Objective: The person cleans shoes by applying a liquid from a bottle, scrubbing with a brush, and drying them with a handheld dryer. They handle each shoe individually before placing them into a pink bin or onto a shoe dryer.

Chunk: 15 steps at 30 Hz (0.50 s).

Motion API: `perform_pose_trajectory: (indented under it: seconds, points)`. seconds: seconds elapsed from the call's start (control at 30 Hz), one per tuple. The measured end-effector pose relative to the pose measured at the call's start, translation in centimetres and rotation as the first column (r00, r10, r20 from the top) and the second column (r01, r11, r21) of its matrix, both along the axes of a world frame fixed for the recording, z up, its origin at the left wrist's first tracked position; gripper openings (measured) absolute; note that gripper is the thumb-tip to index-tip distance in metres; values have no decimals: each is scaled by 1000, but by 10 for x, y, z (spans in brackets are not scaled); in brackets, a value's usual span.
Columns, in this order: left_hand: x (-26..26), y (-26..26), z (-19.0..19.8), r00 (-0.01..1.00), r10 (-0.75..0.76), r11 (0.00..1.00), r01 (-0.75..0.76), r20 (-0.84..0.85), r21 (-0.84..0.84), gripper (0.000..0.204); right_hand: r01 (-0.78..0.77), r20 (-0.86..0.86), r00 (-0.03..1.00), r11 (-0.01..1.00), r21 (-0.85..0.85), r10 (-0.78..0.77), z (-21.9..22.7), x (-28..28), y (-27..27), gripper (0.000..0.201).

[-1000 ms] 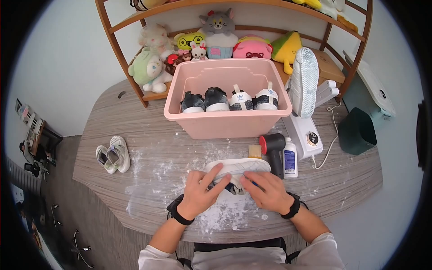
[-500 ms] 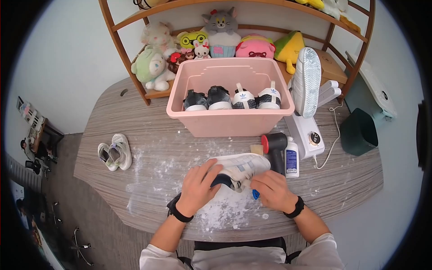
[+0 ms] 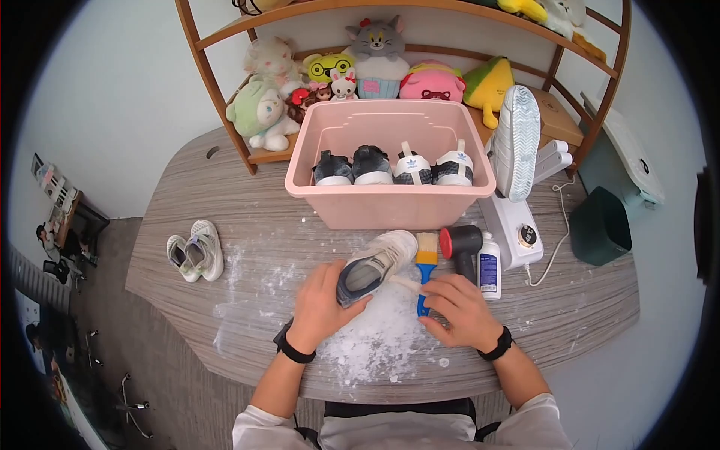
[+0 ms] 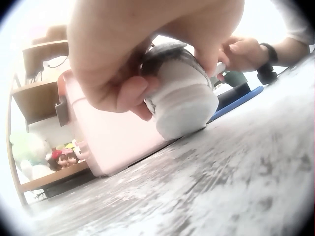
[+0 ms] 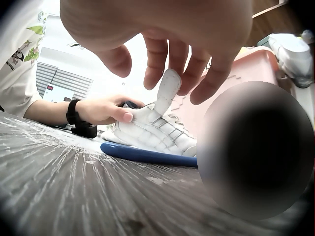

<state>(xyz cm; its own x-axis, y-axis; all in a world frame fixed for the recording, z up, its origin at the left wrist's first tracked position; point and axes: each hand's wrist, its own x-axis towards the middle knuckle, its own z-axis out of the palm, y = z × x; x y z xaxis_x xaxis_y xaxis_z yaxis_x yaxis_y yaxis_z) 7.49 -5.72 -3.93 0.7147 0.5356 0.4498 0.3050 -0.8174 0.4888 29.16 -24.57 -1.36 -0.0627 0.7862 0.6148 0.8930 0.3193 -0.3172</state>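
Note:
A white sneaker [image 3: 391, 250] sits upright on the desk in front of the person, its toe angled away to the right. The left hand [image 3: 319, 307] grips it around the heel and collar, and the rear of the sneaker [image 4: 184, 105] shows in the left wrist view. From the shoe's side a loose white strap [image 5: 167, 93] stands out. The right hand [image 3: 466, 315] is at that strap's free end, fingers fairly straight and thumb apart from it. Beside the shoe lies a blue-handled brush [image 3: 426, 270], partly under the right hand in the head view.
A pink bin [image 3: 390, 210] with several shoes stands behind. To the right are a red-and-black handheld tool [image 3: 465, 244], a white bottle [image 3: 489, 270] and a white device [image 3: 516, 232] bearing a shoe. Small shoes [image 3: 201, 255] sit left. White powder [image 3: 375, 352] marks the desk.
The sneaker has turned from its side to upright, toe swinging away from the person. Its strap now sticks out, and the right hand has moved slightly right. The brush is more exposed.

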Motion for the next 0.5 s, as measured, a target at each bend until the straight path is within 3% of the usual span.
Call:
perform_pose_trajectory:
  seconds: [0.23, 0.37, 0.5]
  points:
    - [7, -17, 2, 989, -131, 968, 113, 69, 223, 75, 19, -53, 998, 999, -44, -21, -10, -8, 1, 32]
    - [6, -34, -12, 968, -234, 959, 213, 97, 189, 74, 94, -76, 992, 988, -121, -104, -20, -13, 0, 29]
    - [12, -44, -16, 951, -292, 935, 261, 101, 239, 72, 162, -68, 983, 982, -94, -169, -27, -13, 2, 22]
